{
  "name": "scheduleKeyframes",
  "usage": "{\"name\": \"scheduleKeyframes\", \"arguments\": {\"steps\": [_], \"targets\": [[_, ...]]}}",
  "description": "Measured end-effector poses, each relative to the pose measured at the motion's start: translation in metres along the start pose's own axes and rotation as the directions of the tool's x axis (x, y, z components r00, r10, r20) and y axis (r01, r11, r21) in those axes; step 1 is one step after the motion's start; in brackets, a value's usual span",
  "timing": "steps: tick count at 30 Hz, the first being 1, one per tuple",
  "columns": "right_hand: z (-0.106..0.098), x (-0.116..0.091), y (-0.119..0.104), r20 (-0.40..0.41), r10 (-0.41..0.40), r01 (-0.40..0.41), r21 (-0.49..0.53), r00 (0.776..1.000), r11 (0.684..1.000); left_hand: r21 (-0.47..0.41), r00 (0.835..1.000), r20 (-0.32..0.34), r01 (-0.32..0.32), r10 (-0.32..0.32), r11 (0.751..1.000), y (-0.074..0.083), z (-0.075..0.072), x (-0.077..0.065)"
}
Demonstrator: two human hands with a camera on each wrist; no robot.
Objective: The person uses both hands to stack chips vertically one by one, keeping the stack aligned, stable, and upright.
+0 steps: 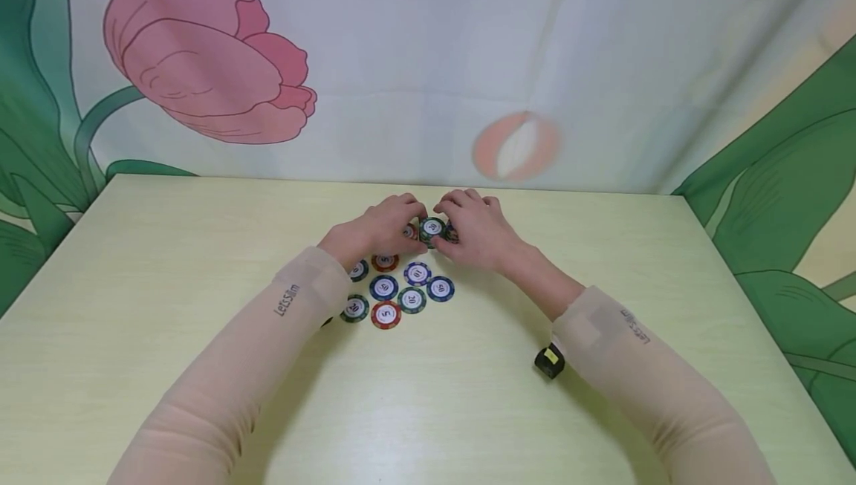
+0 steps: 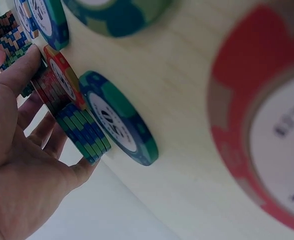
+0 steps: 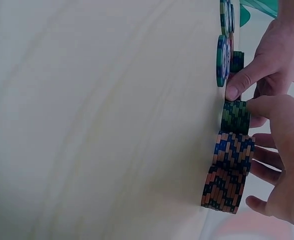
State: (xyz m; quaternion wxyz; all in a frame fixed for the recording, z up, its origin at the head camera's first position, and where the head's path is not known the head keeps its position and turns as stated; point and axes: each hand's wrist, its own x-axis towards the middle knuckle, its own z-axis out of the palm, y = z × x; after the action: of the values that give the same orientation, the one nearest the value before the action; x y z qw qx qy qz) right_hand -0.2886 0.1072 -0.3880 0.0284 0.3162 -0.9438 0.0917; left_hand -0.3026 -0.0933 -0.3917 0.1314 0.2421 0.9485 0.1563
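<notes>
A stack of green-and-blue poker chips (image 1: pixel 432 227), its top chip marked 20, stands between my two hands near the table's far edge. My left hand (image 1: pixel 384 226) holds it from the left, thumb in front and fingers behind. From the right, my right hand (image 1: pixel 480 231) grips the same stack, its thumb close to the left one. Beneath the left hand, a red chip stack (image 2: pixel 51 90) and another green-and-blue stack (image 2: pixel 84 131) show in the left wrist view. Blue-and-orange chips (image 3: pixel 234 151) and black-and-orange chips (image 3: pixel 224 190) are stacked beside the right fingers.
Several loose chips lie flat in front of the stacks, among them a red chip (image 1: pixel 386 315), a purple-edged chip (image 1: pixel 417 273) and a blue chip (image 1: pixel 441 289). A small black device (image 1: pixel 550 361) appears by the right cuff. A printed curtain (image 1: pixel 401 62) hangs behind the table (image 1: pixel 468 411).
</notes>
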Motion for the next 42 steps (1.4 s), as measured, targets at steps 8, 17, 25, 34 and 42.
{"name": "scheduleKeyframes", "arguments": {"steps": [8, 17, 25, 34, 42], "targets": [[-0.003, -0.010, -0.003, -0.094, -0.070, 0.073, 0.030, 0.993, 0.997, 0.019, 1.000, 0.006, -0.013, 0.013, 1.000, 0.000, -0.001, -0.002], [-0.008, -0.024, -0.016, 0.024, -0.139, 0.139, 0.025, 0.990, 0.990, -0.122, 0.998, 0.040, -0.047, 0.052, 0.991, -0.009, -0.007, -0.006], [-0.009, -0.031, -0.020, 0.139, -0.148, 0.148, 0.012, 0.979, 0.989, -0.148, 0.999, 0.026, -0.028, 0.032, 0.989, -0.021, -0.013, -0.015], [-0.005, -0.039, -0.018, 0.185, -0.161, 0.159, 0.024, 0.969, 0.987, -0.176, 0.999, 0.025, -0.023, 0.027, 0.984, -0.034, -0.020, -0.031], [-0.003, -0.046, -0.015, 0.219, -0.187, 0.182, 0.047, 0.958, 0.982, -0.106, 0.998, 0.062, 0.012, -0.006, 0.994, -0.053, -0.022, -0.040]]}}
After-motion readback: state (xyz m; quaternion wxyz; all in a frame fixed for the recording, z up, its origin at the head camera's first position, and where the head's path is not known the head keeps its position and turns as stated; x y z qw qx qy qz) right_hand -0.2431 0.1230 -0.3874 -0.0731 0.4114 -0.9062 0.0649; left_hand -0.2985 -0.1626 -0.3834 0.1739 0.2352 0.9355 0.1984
